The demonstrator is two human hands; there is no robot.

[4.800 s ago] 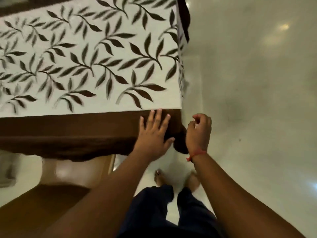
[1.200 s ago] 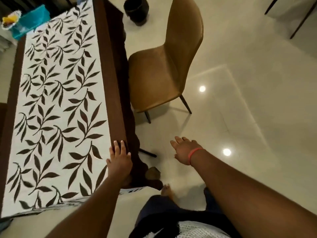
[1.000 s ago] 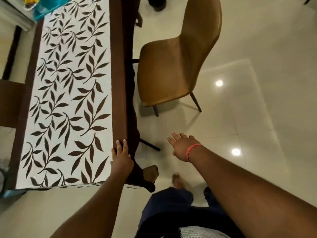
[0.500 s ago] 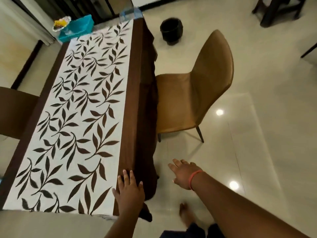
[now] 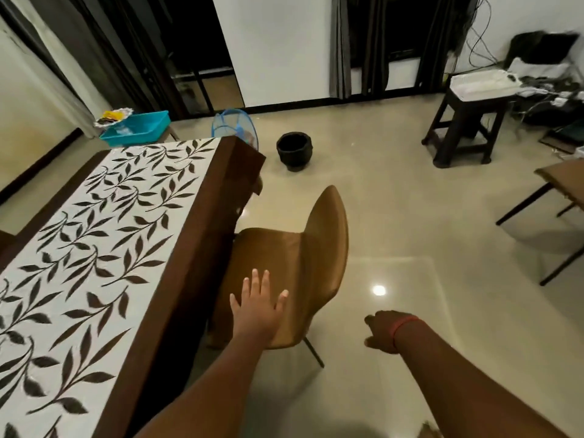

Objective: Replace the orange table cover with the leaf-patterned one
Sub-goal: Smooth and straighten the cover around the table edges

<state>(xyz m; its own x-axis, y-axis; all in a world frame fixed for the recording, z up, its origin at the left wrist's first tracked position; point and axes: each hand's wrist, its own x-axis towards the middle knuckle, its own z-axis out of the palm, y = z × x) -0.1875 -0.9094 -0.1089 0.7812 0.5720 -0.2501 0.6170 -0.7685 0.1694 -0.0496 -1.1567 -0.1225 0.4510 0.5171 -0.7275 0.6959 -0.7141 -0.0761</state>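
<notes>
Left hand (image 5: 257,308) open over chair (image 5: 294,263) beside leaf-patterned cover's (image 5: 94,248) edge; right hand (image 5: 380,331) relaxed, empty.

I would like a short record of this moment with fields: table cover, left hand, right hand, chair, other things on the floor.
table cover: leaf-patterned cover lies spread flat on the table, brown border hanging over the edge
left hand: left hand open, fingers straight, over the chair seat
right hand: right hand holds nothing, over the floor
chair: tan chair beside the table
floor: black pot, dark stool
</notes>
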